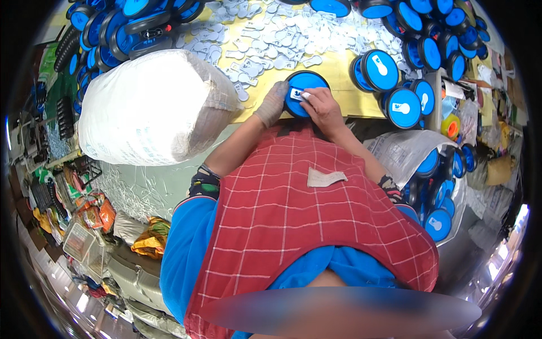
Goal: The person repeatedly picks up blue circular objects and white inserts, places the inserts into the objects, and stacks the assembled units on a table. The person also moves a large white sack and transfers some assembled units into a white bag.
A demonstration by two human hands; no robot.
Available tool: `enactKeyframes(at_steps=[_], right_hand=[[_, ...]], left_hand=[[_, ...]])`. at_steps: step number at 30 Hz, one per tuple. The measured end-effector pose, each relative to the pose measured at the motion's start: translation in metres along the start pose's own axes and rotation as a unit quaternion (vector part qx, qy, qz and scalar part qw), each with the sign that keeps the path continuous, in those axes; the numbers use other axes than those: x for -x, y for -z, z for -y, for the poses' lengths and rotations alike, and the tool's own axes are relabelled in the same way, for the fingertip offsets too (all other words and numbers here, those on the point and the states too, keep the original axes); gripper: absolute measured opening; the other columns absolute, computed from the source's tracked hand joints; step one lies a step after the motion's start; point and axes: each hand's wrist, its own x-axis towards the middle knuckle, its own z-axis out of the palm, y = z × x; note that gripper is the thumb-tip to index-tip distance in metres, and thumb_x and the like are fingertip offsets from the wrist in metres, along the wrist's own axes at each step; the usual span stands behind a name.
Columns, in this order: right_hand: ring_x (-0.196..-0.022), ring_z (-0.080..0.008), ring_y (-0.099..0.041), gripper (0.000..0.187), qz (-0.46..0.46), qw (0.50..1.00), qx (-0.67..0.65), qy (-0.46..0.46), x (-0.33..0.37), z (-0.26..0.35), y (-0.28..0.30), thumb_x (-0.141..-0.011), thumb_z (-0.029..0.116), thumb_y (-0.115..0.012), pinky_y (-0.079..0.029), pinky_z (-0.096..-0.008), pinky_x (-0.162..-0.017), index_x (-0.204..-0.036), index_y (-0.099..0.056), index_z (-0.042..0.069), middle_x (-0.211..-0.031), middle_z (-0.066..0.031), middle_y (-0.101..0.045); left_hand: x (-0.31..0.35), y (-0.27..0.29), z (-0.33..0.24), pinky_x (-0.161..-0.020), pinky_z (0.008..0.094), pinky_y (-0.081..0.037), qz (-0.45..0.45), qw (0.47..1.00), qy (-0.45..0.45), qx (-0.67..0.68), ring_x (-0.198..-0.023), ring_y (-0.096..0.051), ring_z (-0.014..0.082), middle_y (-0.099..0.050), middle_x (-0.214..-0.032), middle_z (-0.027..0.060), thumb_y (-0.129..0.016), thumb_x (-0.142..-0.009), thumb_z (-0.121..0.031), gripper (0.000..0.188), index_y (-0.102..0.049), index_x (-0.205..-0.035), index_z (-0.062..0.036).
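Blue wheel (305, 90): a round wheel with a blue plastic hub face and a black rim, standing at the near edge of the yellow worktop (333, 70), just in front of the person's chest.
White label (297, 94): a small pale tag lying on the blue face, under the fingertips of both hands.
Left hand (272, 103): gloved in grey; it rests against the left side of the wheel, fingers curved over the rim. How tightly it clasps cannot be told from this view.
Right hand (322, 105): bare; fingers partly closed, tips pressed on the label and the hub face, the palm over the lower right of the wheel.
Handling, judged: the wheel looks rigid and fairly light, the hub smooth and perhaps slippery. The black rim likely offers the surest hold, one hand on each side. The label looks thin and flexible, best pinched at an edge.
Loose labels (265, 39): a spread of similar white tags across the worktop beyond the wheel.
Finished wheels (381, 70): blue wheels bearing white tags, grouped to the right; one more (404, 107) stands just beside them.
Stacked wheels (132, 22): further blue and black wheels heaped at the far left.
White sack (147, 107): a large filled bag lying on the worktop's left end.
Apron (305, 226): red checked cloth over a blue garment.
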Motion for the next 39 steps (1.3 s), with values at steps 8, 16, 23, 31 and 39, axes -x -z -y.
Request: enactKeyframes(at_steps=[8, 16, 23, 31, 39], right_hand=[[-0.115, -0.0384, -0.053, 0.075, 0.088, 0.973, 0.056, -0.205, -0.026, -0.015, -0.01, -0.063, 0.033, -0.085, -0.046, -0.0426, -0.096, -0.128, -0.056, 0.009, -0.126, -0.0192, -0.053], [-0.115, -0.0377, -0.055, 0.081, 0.285, 0.937, -0.056, -0.195, -0.046, -0.082, 0.027, -0.062, 0.03, -0.086, -0.045, -0.04, -0.098, -0.132, -0.054, 0.008, -0.121, -0.0227, -0.057], [-0.112, -0.035, -0.057, 0.039, 0.215, 0.967, 0.095, -0.094, -0.086, -0.111, 0.085, -0.077, 0.026, -0.075, -0.046, -0.0413, -0.097, -0.108, -0.069, 0.005, -0.114, -0.0179, -0.064], [-0.08, -0.0264, -0.068, 0.011, 0.257, 0.907, 0.333, -0.014, -0.104, -0.152, -0.077, -0.079, 0.01, -0.062, -0.056, -0.039, -0.061, -0.088, -0.068, 0.007, -0.087, -0.0105, -0.067], [-0.089, -0.0321, -0.068, 0.013, 0.239, 0.94, 0.235, -0.061, -0.115, -0.142, -0.042, -0.082, 0.008, -0.058, -0.057, -0.0414, -0.072, -0.089, -0.069, 0.004, -0.09, -0.017, -0.068]], left_hand=[[0.038, -0.025, -0.047, -0.085, 0.0345, -0.052, -0.027, 0.977, 0.031, -0.209, -0.101, -0.061, 0.0226, -0.062, -0.113, 0.0188, -0.057, -0.097, -0.037, 0.054, -0.045, -0.13, 0.0037], [0.03, -0.031, -0.046, -0.081, 0.0304, -0.049, 0.077, 0.965, 0.026, -0.25, -0.092, -0.059, 0.0181, -0.061, -0.104, 0.0102, -0.061, -0.094, -0.043, 0.053, -0.051, -0.12, 0.0014], [-0.121, -0.027, -0.137, -0.075, 0.0296, -0.05, -0.117, 0.985, -0.092, -0.084, -0.082, -0.059, 0.0164, -0.061, -0.092, 0.008, -0.06, -0.095, -0.037, 0.04, -0.056, -0.107, 0.001], [-0.291, -0.024, -0.2, -0.086, 0.0353, -0.05, -0.3, 0.946, -0.046, -0.116, -0.103, -0.063, 0.0263, -0.058, -0.124, 0.0232, -0.075, -0.081, -0.037, 0.076, -0.043, -0.136, 0.0059], [-0.139, -0.037, -0.175, -0.086, 0.0381, -0.05, -0.21, 0.941, -0.235, 0.122, -0.101, -0.061, 0.0285, -0.061, -0.11, 0.0163, -0.06, -0.091, -0.021, 0.032, -0.057, -0.115, -0.0011]])
